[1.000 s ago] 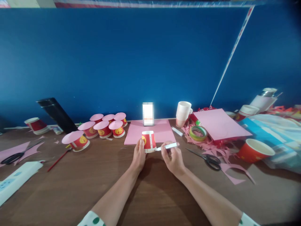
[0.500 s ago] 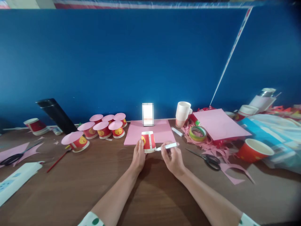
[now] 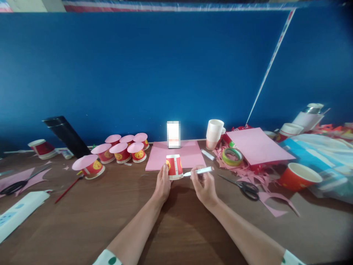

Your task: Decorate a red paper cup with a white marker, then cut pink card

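Upside down in front of me is a red paper cup [image 3: 171, 167] with a white strip down its side. My left hand [image 3: 162, 183] is closed around its left side, the thumb showing along the edge. Between the fingers of my right hand [image 3: 205, 187] is a white marker [image 3: 199, 171], held almost level. Its tip points left, at or very near the cup's lower rim; I cannot tell whether it touches. Behind the cup lie pink paper sheets [image 3: 157, 156]. The marker's cap [image 3: 207, 154] seems to lie near their right corner.
Several red cups with pink paper tops [image 3: 119, 148] stand at left, near a paintbrush [image 3: 68, 188] and a black bottle [image 3: 67, 136]. At right are stacked white cups [image 3: 214, 130], a tape roll [image 3: 231, 156], scissors [image 3: 248, 189], paper scraps and an orange cup [image 3: 299, 176].
My right hand and the marker have shifted slightly to the right. The left hand and the cup look nearly the same.
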`<state>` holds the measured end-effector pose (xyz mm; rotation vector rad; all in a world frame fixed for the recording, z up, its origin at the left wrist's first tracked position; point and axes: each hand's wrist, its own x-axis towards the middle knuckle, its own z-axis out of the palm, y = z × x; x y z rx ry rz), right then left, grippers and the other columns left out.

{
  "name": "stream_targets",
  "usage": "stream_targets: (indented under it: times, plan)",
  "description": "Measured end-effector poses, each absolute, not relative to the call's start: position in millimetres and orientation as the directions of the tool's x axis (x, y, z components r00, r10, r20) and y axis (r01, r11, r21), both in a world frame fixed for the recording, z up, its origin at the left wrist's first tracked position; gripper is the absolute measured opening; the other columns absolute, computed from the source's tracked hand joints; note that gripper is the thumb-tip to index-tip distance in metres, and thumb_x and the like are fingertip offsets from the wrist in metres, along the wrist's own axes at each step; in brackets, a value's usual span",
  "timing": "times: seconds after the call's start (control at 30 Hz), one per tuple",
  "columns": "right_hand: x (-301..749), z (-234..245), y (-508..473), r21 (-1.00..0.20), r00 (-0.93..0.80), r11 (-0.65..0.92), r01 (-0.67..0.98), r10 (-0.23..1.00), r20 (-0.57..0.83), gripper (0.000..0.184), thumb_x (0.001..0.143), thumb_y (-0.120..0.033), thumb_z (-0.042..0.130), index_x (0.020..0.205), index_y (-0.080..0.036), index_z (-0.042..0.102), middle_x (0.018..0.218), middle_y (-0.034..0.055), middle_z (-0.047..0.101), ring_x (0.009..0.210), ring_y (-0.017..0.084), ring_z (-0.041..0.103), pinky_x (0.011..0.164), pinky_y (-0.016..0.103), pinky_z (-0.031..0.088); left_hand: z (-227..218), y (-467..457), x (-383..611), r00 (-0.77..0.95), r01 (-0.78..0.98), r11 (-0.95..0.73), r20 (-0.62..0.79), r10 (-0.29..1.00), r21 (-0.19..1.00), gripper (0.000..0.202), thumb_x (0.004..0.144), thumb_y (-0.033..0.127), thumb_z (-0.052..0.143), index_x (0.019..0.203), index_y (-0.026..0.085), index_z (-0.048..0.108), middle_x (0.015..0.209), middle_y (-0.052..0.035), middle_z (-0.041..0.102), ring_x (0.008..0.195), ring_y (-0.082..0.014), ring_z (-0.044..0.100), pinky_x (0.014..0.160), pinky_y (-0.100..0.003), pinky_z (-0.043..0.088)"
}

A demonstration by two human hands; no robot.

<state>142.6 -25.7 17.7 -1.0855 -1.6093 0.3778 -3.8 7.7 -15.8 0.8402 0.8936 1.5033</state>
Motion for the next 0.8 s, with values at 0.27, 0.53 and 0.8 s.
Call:
stream_targets:
  times: [0.27,0.53,0.8]
  plan:
    - [142,19,-27,-0.751,0.035,0.537,0.384,0.804,0.593,0.018,0.089,-0.024,0.041,0.099,-0.017,0.055,0.078,0.0038,0.060,0.066,0.013,0.057,0.064,0.024,0.046,-10,6,-4,-0.093,-0.516,-0.062,0.016,0.996,0.854,0.040,0.075,0.053,0.050,0.090,0.017,0.058,0.093,-0.0112,0.065,0.080,-0.0213,0.061,0.069,-0.031,0.049]
    - [141,10,-19,-0.637,-0.039,0.539,0.551,0.779,0.625,0.025,0.084,-0.017,0.044,0.107,-0.019,0.053,0.095,0.0066,0.062,0.089,0.018,0.059,0.080,0.029,0.046,-8,5,-3,-0.105,-0.535,-0.082,0.030,0.994,0.841,0.043,0.077,0.053,0.048,0.093,0.015,0.059,0.096,-0.0114,0.066,0.086,-0.0220,0.062,0.075,-0.033,0.048]
    - [145,-5,-9,-0.407,-0.124,0.350,0.844,0.865,0.487,0.054,0.076,-0.021,0.053,0.127,-0.015,0.040,0.104,0.0109,0.057,0.099,0.025,0.050,0.087,0.037,0.041,-11,6,-5,-0.112,-0.531,-0.030,-0.034,0.993,0.847,0.044,0.074,0.053,0.052,0.096,0.016,0.061,0.099,-0.0122,0.066,0.092,-0.0251,0.061,0.071,-0.032,0.051]
